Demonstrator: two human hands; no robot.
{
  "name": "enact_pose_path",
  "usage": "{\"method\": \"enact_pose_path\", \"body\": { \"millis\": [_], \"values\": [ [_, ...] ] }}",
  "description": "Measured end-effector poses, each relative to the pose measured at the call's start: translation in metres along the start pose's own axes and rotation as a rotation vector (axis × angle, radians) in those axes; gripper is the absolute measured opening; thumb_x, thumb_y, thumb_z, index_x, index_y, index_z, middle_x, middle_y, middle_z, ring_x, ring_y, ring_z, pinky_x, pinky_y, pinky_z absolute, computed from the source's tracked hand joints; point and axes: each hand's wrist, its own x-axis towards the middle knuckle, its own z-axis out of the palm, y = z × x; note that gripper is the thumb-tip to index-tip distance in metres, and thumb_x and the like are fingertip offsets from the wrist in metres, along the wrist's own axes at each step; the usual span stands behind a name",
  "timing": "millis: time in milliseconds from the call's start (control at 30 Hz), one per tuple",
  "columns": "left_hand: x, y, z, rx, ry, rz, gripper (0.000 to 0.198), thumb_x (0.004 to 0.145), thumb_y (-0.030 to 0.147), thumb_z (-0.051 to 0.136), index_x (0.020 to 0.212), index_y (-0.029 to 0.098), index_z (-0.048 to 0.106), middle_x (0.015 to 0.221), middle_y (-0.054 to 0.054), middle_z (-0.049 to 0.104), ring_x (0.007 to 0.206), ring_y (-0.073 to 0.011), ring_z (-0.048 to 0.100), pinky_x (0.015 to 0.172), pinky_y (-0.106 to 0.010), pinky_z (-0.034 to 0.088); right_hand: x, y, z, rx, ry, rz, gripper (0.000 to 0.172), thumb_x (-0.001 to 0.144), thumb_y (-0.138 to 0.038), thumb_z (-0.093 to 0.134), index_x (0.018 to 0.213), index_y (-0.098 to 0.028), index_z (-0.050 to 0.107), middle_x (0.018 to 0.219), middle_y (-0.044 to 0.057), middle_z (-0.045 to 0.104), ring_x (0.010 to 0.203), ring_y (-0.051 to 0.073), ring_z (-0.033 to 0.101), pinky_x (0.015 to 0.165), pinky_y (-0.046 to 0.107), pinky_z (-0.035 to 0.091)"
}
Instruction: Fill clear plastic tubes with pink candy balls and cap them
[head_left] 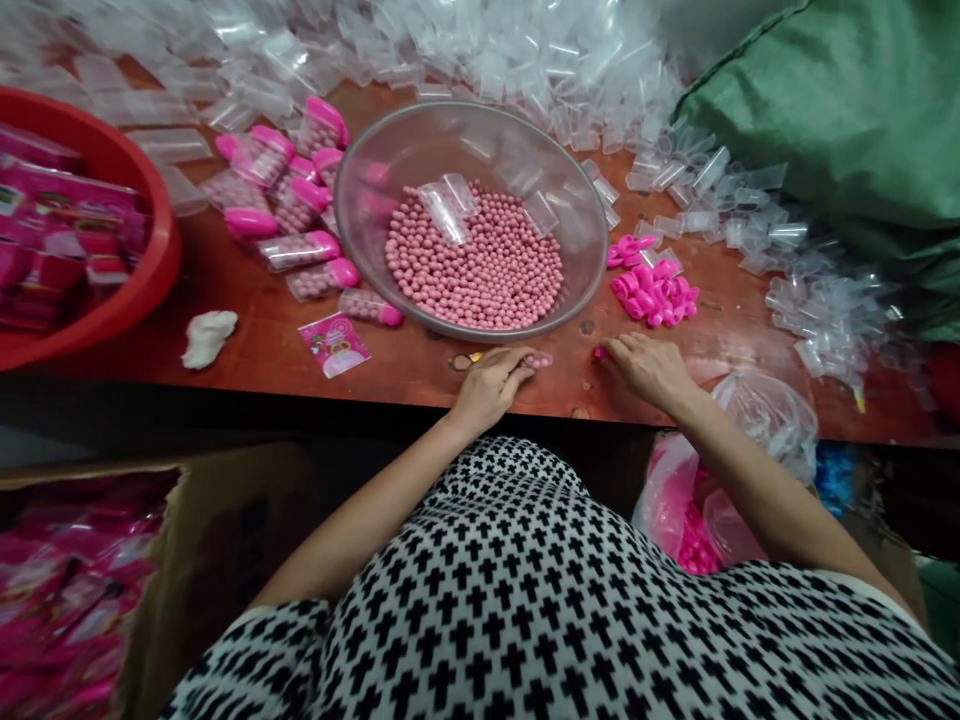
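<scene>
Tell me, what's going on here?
A person's left hand holds a small clear tube of pink beads, and the right hand pinches a pink cap, apart from the tube. Just beyond stands a bowl with more beads in it. Loose caps lie to its right, and filled, capped containers to its left.

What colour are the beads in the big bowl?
The beads are dull pink, best seen in the head view.
</scene>
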Motion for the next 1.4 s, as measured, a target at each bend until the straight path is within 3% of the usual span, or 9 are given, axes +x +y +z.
{"method": "enact_pose_path", "body": {
  "millis": [267, 400, 533, 700, 900, 1067, 1267, 1400],
  "values": [
    [-0.001, -0.004, 0.003, 0.013, 0.021, 0.109, 0.019, 0.099, 0.016, 0.058, 0.113, 0.016, 0.071, 0.106, -0.006, 0.077, 0.097, -0.0177, 0.072, 0.091, -0.032, 0.055, -0.001, 0.002, 0.002, -0.054, 0.143, -0.140, 0.023, 0.095, -0.017, 0.048, 0.085, -0.015, 0.068, 0.077, 0.013, 0.072, 0.081, 0.024, 0.059, 0.071, 0.033, 0.032],
    [-0.001, -0.006, 0.005, 0.026, 0.019, 0.136, 0.018, 0.099, 0.017, 0.058, 0.111, 0.016, 0.070, 0.102, -0.007, 0.077, 0.095, -0.0178, 0.072, 0.089, -0.030, 0.056, 0.000, -0.008, -0.003, 0.302, 0.309, -0.139, 0.021, 0.096, -0.034, 0.056, 0.090, -0.016, 0.066, 0.083, 0.011, 0.074, 0.076, 0.022, 0.064, 0.069, 0.031, 0.042],
    [-0.004, -0.012, 0.008, 0.083, 0.009, 0.133, 0.019, 0.098, 0.017, 0.058, 0.114, 0.015, 0.069, 0.107, -0.009, 0.077, 0.098, -0.0204, 0.073, 0.089, -0.033, 0.057, 0.008, -0.036, -0.009, 0.713, 0.489, -0.267, 0.032, 0.096, -0.047, 0.061, 0.111, -0.019, 0.062, 0.097, 0.008, 0.074, 0.080, 0.019, 0.069, 0.071, 0.028, 0.052],
    [-0.005, -0.016, 0.007, 0.062, -0.054, 0.121, 0.027, 0.100, 0.014, 0.051, 0.120, 0.015, 0.068, 0.114, -0.011, 0.075, 0.104, -0.0205, 0.072, 0.094, -0.034, 0.057, 0.021, -0.056, -0.008, 0.680, 0.592, -0.460, 0.021, 0.099, -0.041, 0.059, 0.102, -0.020, 0.063, 0.083, 0.005, 0.070, 0.074, 0.017, 0.065, 0.068, 0.026, 0.051],
    [-0.004, -0.014, 0.009, 0.068, -0.014, 0.125, 0.025, 0.100, 0.017, 0.052, 0.120, 0.013, 0.067, 0.107, -0.011, 0.076, 0.099, -0.0214, 0.073, 0.090, -0.035, 0.057, 0.018, -0.050, -0.018, 0.594, 0.442, -0.481, 0.017, 0.100, -0.035, 0.055, 0.090, -0.021, 0.056, 0.083, 0.003, 0.060, 0.072, 0.015, 0.057, 0.063, 0.024, 0.044],
    [-0.003, -0.010, 0.011, 0.153, -0.074, 0.120, 0.019, 0.099, 0.013, 0.050, 0.107, 0.014, 0.067, 0.090, -0.007, 0.075, 0.082, -0.0199, 0.070, 0.081, -0.034, 0.053, 0.013, -0.054, -0.027, 0.482, 0.287, -0.443, 0.022, 0.104, -0.032, 0.045, 0.090, -0.020, 0.055, 0.086, 0.006, 0.057, 0.073, 0.017, 0.055, 0.061, 0.026, 0.040],
    [-0.002, -0.003, 0.010, 0.247, -0.070, 0.234, 0.023, 0.102, 0.014, 0.042, 0.101, 0.015, 0.064, 0.078, -0.004, 0.067, 0.077, -0.0186, 0.065, 0.077, -0.031, 0.051, -0.004, -0.061, -0.020, 0.407, 0.353, -0.348, 0.020, 0.103, -0.030, 0.047, 0.088, -0.020, 0.055, 0.082, 0.005, 0.055, 0.070, 0.017, 0.052, 0.060, 0.026, 0.036],
    [-0.002, -0.002, 0.010, 0.248, -0.084, 0.305, 0.028, 0.103, 0.016, 0.036, 0.101, 0.015, 0.064, 0.081, -0.006, 0.067, 0.082, -0.0194, 0.066, 0.080, -0.032, 0.053, -0.011, -0.058, -0.024, 0.392, 0.250, -0.344, 0.020, 0.103, -0.031, 0.046, 0.087, -0.021, 0.055, 0.084, 0.006, 0.057, 0.073, 0.018, 0.053, 0.058, 0.027, 0.034]
  ]
}}
